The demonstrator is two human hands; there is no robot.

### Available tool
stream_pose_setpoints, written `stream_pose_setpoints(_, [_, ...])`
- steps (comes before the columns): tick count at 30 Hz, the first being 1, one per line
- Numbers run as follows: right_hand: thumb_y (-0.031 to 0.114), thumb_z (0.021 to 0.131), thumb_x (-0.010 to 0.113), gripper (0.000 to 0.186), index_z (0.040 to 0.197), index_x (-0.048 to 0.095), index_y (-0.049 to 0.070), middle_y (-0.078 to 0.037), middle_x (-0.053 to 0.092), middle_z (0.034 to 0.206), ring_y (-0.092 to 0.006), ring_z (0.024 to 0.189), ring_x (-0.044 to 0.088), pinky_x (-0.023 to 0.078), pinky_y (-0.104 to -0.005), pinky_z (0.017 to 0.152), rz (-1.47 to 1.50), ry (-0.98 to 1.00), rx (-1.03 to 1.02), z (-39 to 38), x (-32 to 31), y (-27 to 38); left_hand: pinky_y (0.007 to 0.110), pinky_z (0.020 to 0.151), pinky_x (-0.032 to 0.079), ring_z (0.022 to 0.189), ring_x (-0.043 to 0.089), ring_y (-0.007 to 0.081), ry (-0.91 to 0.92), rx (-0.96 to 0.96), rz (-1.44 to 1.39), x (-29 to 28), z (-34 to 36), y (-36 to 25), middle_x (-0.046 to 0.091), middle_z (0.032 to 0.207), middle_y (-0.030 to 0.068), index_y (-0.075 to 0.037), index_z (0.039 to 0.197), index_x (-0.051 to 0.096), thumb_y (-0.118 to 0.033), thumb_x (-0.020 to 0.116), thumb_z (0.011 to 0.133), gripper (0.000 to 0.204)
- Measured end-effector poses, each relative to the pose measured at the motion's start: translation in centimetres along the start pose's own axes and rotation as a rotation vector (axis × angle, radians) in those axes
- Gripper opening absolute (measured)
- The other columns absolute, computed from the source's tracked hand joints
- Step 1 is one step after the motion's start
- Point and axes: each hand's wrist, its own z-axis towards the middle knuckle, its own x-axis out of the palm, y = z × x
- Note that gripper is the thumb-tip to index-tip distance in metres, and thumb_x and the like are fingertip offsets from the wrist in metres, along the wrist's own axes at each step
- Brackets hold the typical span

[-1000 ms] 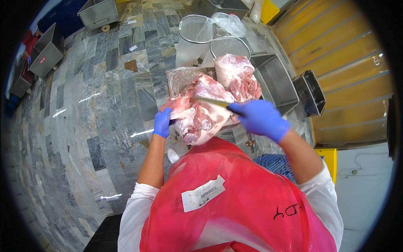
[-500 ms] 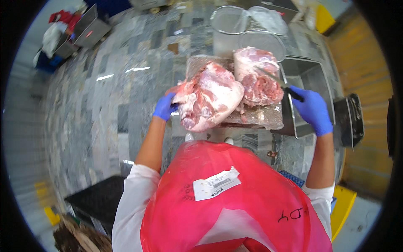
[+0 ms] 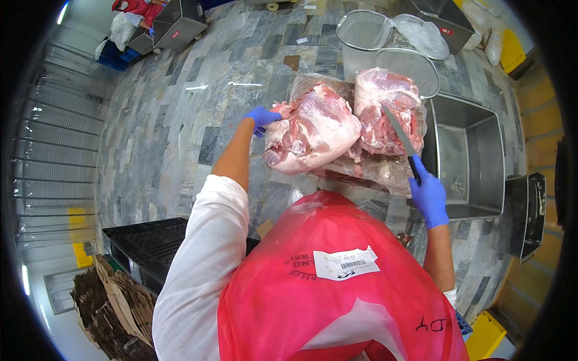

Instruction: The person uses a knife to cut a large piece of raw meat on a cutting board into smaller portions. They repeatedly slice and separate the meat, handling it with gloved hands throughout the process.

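Two large cuts of raw meat lie side by side on a stack wrapped in clear plastic film (image 3: 385, 175). At the upper left edge of the left cut of meat (image 3: 316, 129), my blue-gloved left hand (image 3: 262, 118) grips the ragged end. My right hand (image 3: 428, 195), also gloved in blue, is closed around the black handle of a knife (image 3: 398, 131). Its blade slants up and to the left over the right cut of meat (image 3: 376, 90). I cannot tell whether the blade touches the flesh. The left hand's fingertips are partly hidden by the meat.
A deep metal bin (image 3: 469, 159) stands just right of the meat. Behind are clear-lined round containers (image 3: 364, 33). A black pallet (image 3: 147, 243) and stacked cardboard (image 3: 111, 307) lie at lower left. Another person (image 3: 141, 9) works by metal bins at far upper left.
The view has shifted. My left hand has moved farther up the left cut's edge. My right hand has come nearer to me, and the knife now stands more upright in the picture.
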Motion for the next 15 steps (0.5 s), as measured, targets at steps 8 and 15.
stream_pose_setpoints(8, [0.015,0.096,0.070,0.061,0.153,0.055,0.028,-0.025,0.072,0.106,-0.0423,0.095,0.072,0.056,-0.0460,0.083,0.180,-0.146,0.057,-5.0,2.5,2.0,0.034,0.066,0.063,0.078,0.072,0.0199,0.060,0.103,-0.290,0.9,-0.7,3.5,0.074,0.100,0.0080,-0.004,0.111,0.076,-0.048,0.087,0.081,0.055])
stream_pose_setpoints(15, [0.011,0.094,0.073,0.052,0.144,0.064,0.017,-0.022,0.075,0.105,-0.0326,0.090,0.075,0.057,-0.0396,0.081,0.349,-0.082,-0.145,-5.6,0.1,11.5,0.036,0.072,0.062,0.092,0.073,0.0190,0.185,0.247,-0.629,3.3,-2.5,5.5,0.074,0.112,0.0106,0.000,0.117,0.074,-0.030,0.091,0.075,0.055])
